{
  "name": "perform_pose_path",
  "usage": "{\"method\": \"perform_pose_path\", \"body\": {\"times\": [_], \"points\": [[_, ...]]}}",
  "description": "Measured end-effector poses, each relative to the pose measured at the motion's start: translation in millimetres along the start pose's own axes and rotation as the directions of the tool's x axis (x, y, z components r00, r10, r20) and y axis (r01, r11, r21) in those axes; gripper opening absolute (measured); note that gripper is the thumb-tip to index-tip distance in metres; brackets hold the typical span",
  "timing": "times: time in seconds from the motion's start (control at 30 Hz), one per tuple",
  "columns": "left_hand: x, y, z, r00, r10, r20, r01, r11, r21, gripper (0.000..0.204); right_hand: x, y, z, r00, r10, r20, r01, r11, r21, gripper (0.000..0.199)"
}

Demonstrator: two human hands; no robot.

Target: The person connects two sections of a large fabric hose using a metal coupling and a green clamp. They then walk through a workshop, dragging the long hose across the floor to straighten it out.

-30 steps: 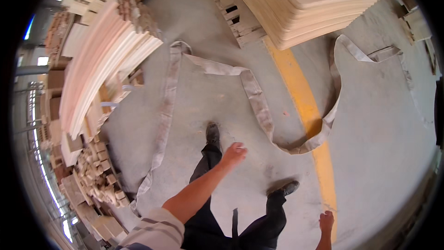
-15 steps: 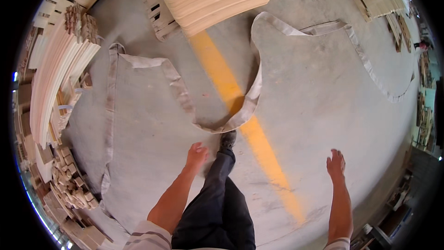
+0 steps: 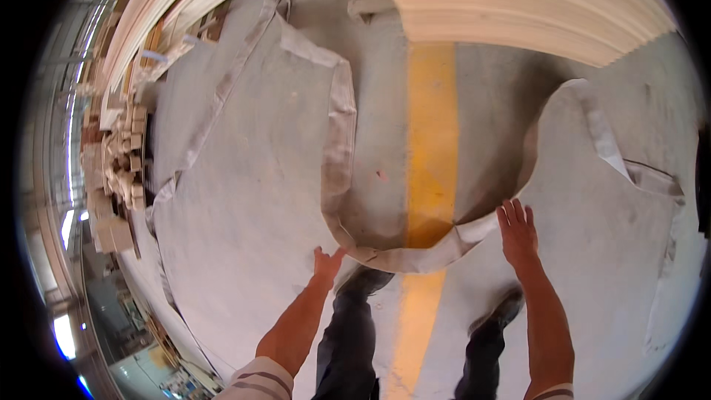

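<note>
While stacked boards block the yellow stripe, unclenched hands meet the pale strap.

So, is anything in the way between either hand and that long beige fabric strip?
Nothing visible is. The left hand is right at the near curve of the fabric strip, and the right hand overlaps it in view; contact is unclear. A dark shoe by the curve blocks neither.
</note>
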State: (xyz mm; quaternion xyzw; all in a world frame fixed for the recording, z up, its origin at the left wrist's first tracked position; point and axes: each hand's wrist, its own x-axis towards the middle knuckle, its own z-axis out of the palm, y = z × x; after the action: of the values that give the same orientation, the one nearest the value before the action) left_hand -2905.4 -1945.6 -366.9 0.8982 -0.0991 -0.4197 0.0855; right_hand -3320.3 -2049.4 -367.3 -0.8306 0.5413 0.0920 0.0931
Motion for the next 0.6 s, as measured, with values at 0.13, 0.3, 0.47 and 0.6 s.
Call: {"method": "perform_pose_path", "body": {"times": [0.13,0.3,0.47,0.6], "points": [[41,-4,64,0.989,0.077,-0.123,-0.091,0.989,-0.119,0.073,67,24,60,0.984,-0.158,0.076,0.164,0.983,-0.081,0.024],[29,-11,123,0.915,0.394,-0.09,-0.381,0.915,0.134,0.026,16,117,111,0.858,0.138,0.494,-0.052,0.982,-0.183,0.013],[-65,45,214,0.872,0.356,0.336,-0.316,0.933,-0.169,0.023,-193,279,99,0.927,0.3,0.227,-0.281,0.953,-0.112,0.021],[-149,99,300,0.74,0.311,0.597,0.106,0.821,-0.56,0.031,-301,366,39,0.758,0.625,0.188,-0.645,0.76,0.076,0.025]]}}
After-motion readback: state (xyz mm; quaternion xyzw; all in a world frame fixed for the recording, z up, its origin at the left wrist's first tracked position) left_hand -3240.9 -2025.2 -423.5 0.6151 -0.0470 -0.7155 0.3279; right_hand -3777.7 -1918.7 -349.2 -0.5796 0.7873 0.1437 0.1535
